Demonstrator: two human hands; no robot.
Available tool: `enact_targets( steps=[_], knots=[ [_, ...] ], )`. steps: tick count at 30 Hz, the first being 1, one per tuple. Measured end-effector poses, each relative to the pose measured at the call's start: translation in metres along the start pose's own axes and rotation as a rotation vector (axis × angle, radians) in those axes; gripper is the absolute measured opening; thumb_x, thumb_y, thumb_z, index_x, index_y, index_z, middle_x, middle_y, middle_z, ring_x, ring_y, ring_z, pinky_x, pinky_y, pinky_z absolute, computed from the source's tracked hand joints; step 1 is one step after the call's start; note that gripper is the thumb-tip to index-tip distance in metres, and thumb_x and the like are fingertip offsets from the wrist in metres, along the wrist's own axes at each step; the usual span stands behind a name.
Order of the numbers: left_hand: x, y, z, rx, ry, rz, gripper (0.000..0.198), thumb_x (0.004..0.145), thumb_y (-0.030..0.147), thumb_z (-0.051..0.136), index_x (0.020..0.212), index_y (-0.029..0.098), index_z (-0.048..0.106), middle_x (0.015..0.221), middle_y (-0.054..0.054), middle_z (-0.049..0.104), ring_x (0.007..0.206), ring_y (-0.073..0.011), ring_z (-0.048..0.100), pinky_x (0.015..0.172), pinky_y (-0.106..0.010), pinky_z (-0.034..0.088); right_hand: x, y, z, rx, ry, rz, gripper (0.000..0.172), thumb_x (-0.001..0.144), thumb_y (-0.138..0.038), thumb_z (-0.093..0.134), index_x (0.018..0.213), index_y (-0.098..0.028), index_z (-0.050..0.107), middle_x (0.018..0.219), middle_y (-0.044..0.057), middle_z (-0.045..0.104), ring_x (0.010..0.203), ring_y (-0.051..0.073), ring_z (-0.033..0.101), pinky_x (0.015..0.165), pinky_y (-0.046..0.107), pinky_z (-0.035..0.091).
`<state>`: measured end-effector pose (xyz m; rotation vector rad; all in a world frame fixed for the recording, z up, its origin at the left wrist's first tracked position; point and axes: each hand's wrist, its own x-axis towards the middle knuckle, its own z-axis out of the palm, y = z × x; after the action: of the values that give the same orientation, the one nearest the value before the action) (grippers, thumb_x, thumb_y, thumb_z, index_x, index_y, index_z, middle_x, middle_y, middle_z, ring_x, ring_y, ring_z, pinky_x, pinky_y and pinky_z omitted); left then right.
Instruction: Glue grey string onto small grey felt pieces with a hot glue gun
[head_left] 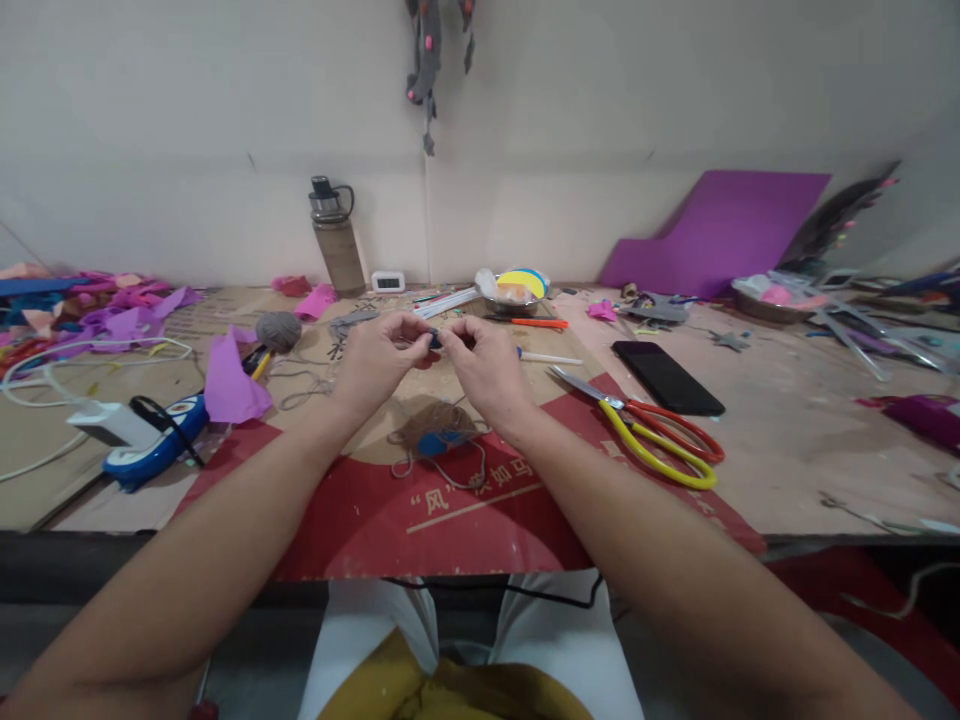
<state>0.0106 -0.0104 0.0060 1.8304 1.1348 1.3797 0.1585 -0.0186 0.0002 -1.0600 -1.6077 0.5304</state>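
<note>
Tabletop [795, 430], red sheet [337, 520], wall [585, 110], dark piece [434, 340]

A tall bottle [339, 250] stands near the wall [187, 120] at the back of the counter [784, 430], beside a small white digital display [388, 282]. A black phone [667, 378] lies flat toward the right, and behind it leans a purple sheet [727, 235]. At left, a white charger [124, 426] sits at a blue power strip [176, 445].

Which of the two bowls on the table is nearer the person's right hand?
The bowl holding the yellow piece, just beyond the right hand; the other bowl, with a pink piece in it, sits much farther to the right.
</note>
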Motion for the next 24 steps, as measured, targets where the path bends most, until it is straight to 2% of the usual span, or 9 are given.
enact_targets(
  steps=[4,10,19,24],
  knots=[
    [-0.0002,0.0,-0.0015,0.055,-0.023,0.015,0.024,0.078,0.031,0.065,0.095,0.014,0.069,0.08,-0.006,0.072,0.065,-0.0145,0.069,0.063,-0.027,0.059,0.0008,0.0017,0.001,0.01,0.002,0.001,0.02,0.085,-0.029,0.053,0.069,-0.018,0.058,0.067,0.001,0.057,0.064,0.012,0.046,0.062,0.027,0.035],
    [-0.0017,0.0032,-0.0021,0.1,-0.066,0.003,0.022,0.079,0.031,0.064,0.092,0.015,0.071,0.078,-0.005,0.072,0.063,-0.0135,0.069,0.061,-0.023,0.057,0.0002,0.0021,0.0015,0.017,-0.005,-0.003,0.018,0.085,-0.028,0.053,0.072,-0.018,0.06,0.07,0.001,0.059,0.066,0.013,0.049,0.063,0.027,0.037],
    [-0.0011,0.0037,0.0016,0.034,0.052,-0.059,0.017,0.076,0.029,0.065,0.082,0.013,0.066,0.073,-0.004,0.07,0.059,-0.0134,0.068,0.057,-0.023,0.058,-0.0034,-0.003,0.0024,-0.025,0.01,-0.049,0.017,0.083,-0.027,0.055,0.068,-0.019,0.055,0.066,0.0,0.058,0.061,0.012,0.047,0.062,0.027,0.036],
    [-0.001,0.0033,0.0033,-0.027,0.072,-0.085,0.015,0.075,0.028,0.064,0.08,0.013,0.065,0.068,-0.003,0.068,0.058,-0.0137,0.067,0.058,-0.026,0.059,-0.0033,-0.0007,0.0053,-0.038,0.009,-0.051,0.017,0.082,-0.025,0.056,0.066,-0.019,0.055,0.065,0.0,0.06,0.061,0.012,0.049,0.063,0.027,0.038]
  ],
)
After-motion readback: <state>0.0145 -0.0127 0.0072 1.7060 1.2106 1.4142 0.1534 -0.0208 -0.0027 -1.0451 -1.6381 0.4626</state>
